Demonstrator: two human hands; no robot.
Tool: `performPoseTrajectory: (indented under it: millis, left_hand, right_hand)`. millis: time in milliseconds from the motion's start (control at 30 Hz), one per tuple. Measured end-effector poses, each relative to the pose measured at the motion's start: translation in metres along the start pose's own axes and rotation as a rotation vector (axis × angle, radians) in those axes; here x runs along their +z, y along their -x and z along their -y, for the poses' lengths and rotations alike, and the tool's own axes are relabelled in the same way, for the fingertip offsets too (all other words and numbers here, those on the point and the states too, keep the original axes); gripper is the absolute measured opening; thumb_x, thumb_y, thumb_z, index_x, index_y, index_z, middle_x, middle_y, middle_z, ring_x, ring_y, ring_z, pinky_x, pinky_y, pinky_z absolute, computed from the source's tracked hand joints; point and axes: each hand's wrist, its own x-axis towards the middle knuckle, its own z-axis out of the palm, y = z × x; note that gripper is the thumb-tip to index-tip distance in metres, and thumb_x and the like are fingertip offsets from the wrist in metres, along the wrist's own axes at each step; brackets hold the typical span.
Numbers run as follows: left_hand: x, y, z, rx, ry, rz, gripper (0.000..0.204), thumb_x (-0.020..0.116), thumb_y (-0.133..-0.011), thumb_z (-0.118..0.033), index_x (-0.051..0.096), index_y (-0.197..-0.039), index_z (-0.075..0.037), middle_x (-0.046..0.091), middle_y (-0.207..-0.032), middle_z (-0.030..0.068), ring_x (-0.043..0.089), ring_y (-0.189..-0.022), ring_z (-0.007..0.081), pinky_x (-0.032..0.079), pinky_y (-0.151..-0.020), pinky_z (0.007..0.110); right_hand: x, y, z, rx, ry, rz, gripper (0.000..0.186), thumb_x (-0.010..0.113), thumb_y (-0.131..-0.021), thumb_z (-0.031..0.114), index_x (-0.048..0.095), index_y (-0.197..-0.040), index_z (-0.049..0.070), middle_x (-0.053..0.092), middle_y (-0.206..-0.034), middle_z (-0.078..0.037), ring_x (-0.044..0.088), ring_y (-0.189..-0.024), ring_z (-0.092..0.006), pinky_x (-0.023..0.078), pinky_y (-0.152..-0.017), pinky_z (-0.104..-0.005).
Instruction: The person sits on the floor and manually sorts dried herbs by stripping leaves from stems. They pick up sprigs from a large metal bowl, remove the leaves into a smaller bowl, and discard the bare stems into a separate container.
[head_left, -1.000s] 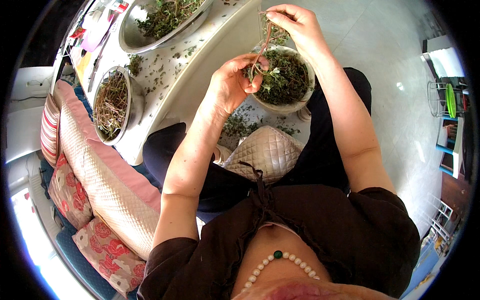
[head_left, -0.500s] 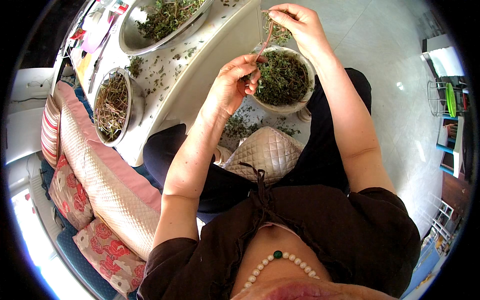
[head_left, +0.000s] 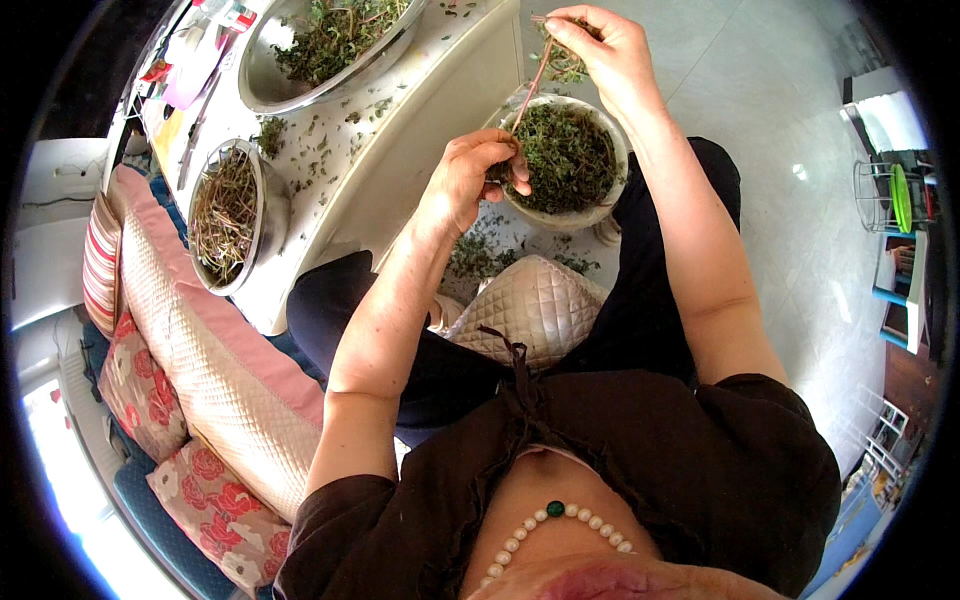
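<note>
A long reddish stem stretches between my two hands above a white bowl heaped with small green leaves. My left hand is closed round the stem's lower part, with some leafy bits at its fingers, beside the bowl's left rim. Up and to the right, my right hand pinches the stem's other end between thumb and forefinger. A small tangle of thin stems hangs under my right fingers; whether the palm holds more is hidden.
On the white table at left stand a steel bowl of bare stems and a large steel basin of leafy plants. Loose leaves are strewn there and on the floor below the white bowl. A sofa lies left.
My left hand has slid slightly down and left, away from my right hand. More bare stem shows between them. My right hand has shifted only a little.
</note>
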Motion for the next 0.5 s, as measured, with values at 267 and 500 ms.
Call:
performPoseTrajectory:
  millis: [267,500]
  left_hand:
    - [-0.003,-0.003,0.003,0.152,-0.064,-0.018,0.02,0.044,-0.086,-0.014,0.059,-0.085,-0.001,0.054,-0.065,0.0031,0.048,-0.054,0.0093,0.033,-0.045,0.021]
    - [-0.004,-0.009,0.007,0.257,-0.176,-0.082,0.02,0.045,-0.082,-0.011,0.061,-0.082,0.0,0.048,-0.058,0.0005,0.041,-0.048,0.0071,0.03,-0.045,0.021]
  right_hand:
    - [-0.008,-0.004,-0.006,0.017,-0.076,-0.003,0.016,0.068,-0.083,0.01,0.067,-0.095,0.0,0.067,-0.084,-0.005,0.061,-0.077,-0.009,0.049,-0.068,-0.0214]
    - [-0.003,0.001,0.001,0.017,-0.073,0.025,0.015,0.067,-0.083,0.009,0.067,-0.094,-0.001,0.067,-0.084,-0.005,0.061,-0.077,-0.0087,0.049,-0.067,-0.0212]
